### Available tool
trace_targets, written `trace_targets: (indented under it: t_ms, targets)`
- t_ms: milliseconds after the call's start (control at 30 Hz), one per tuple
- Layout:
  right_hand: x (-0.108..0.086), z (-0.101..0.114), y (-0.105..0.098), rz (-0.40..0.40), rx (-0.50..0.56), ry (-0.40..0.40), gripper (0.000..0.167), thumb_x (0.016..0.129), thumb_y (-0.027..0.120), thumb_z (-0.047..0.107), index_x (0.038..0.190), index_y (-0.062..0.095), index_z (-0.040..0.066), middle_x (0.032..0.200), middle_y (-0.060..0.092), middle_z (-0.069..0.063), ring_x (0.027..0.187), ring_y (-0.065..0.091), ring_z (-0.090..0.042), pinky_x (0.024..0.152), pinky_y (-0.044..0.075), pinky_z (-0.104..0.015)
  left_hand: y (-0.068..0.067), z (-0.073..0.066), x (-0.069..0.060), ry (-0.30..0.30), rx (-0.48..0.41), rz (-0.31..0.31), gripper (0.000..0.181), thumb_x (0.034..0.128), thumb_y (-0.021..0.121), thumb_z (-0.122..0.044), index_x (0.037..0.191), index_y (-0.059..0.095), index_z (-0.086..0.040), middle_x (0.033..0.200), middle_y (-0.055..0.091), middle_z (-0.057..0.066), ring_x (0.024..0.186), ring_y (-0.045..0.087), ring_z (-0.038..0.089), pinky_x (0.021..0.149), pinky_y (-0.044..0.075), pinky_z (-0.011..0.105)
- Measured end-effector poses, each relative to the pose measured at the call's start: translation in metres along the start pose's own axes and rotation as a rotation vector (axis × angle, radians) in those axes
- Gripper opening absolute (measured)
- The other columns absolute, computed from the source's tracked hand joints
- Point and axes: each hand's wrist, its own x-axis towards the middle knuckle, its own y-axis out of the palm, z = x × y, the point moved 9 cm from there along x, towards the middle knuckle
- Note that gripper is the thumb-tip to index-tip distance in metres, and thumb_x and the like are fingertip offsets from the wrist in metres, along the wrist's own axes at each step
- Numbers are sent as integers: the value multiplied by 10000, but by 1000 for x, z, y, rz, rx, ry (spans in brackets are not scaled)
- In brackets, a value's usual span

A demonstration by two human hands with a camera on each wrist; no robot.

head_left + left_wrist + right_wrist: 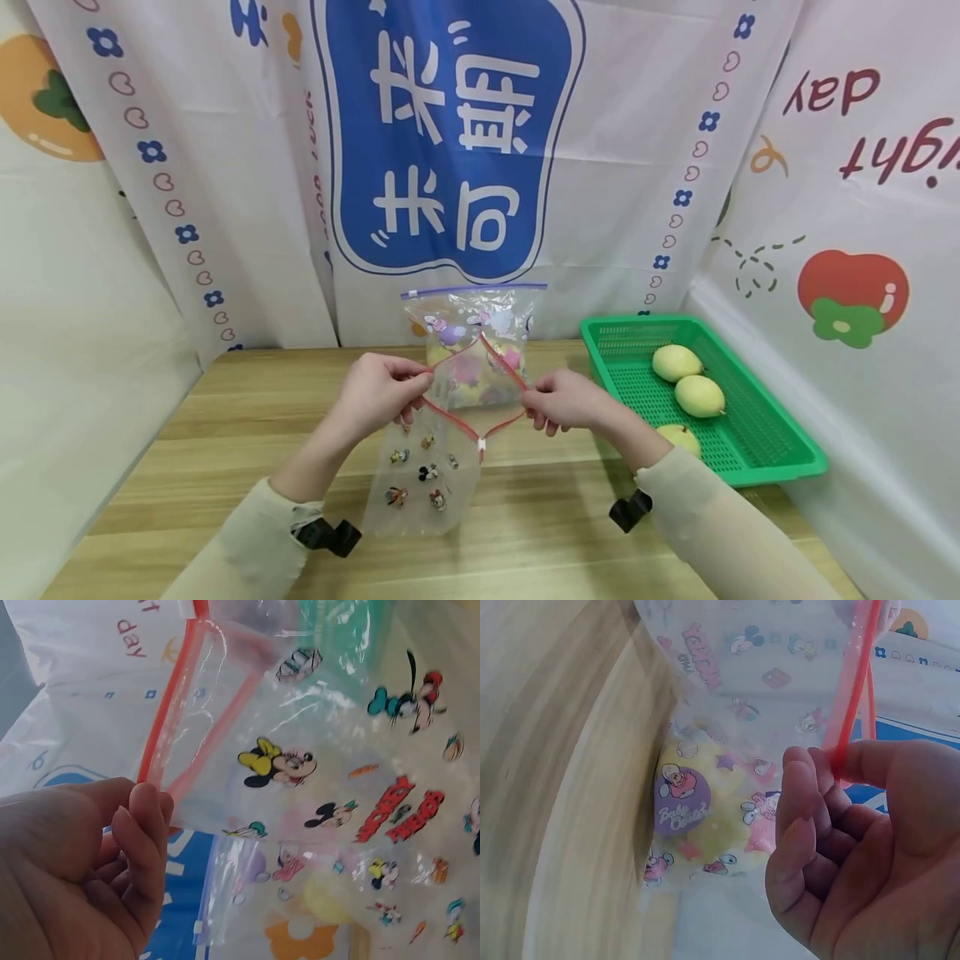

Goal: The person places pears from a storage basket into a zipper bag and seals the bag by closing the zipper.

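Note:
A clear zip bag with a red zip edge and cartoon prints (427,492) hangs between both hands, its mouth spread into a diamond shape. My left hand (386,390) pinches the red edge on the left side, thumb against fingers. On the opposite side, my right hand (566,402) pinches the other stretch of the red edge. A white slider (482,445) sits at the near corner of the mouth. In the left wrist view the printed film (345,750) looks flat, and I see nothing inside it.
Behind the hands stands a purple-zip bag (476,350) with yellowish round things inside. To the right, a green plastic basket (765,417) holds yellow-green pear-like fruits (700,396). Printed white cloth (615,167) hangs around the wooden table (247,417).

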Motion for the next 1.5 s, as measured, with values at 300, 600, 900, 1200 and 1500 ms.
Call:
trace_targets:
  t_ms: [300,600,900,1200,1500]
  targets:
    - [-26,-18,-91,-138,-119,-11,379,1105,636,460,1187,751,109,1075,745,-99,932,700,-255,773,613,-362,13,-1,0,5,-109,-6,301,1042,740,-157,1295,786,-2,706,746,76,545,702,153,493,573,249]
    - [-47,-100,-116,67,-403,208,635,1046,711,464,1450,618,-17,1314,698,-203,908,657,-244,809,601,-459,19,0,0,-37,-207,33,312,1053,752,-187,1301,777,2,751,762,83,571,701,136,546,615,266]
    - [-61,-146,-103,221,-424,388,682,951,834,329,1528,601,50,1328,697,-269,1082,710,-442,718,659,-540,18,3,1,-44,-263,23,294,1058,719,-140,1292,769,31,756,761,82,597,728,145,579,637,269]
    - [-67,-149,-96,270,-412,413,610,945,838,180,1517,642,98,1181,719,-188,853,781,-326,755,675,-467,15,6,2,-63,-319,-8,304,1067,696,-110,1316,747,55,768,756,71,597,737,143,594,646,271]
    - [-60,-139,-107,187,-406,264,655,991,813,260,1541,575,-5,1107,733,-144,764,742,-232,710,653,-405,16,9,4,-76,-402,-23,321,1067,690,-101,1325,728,87,754,758,58,601,748,126,606,657,284]
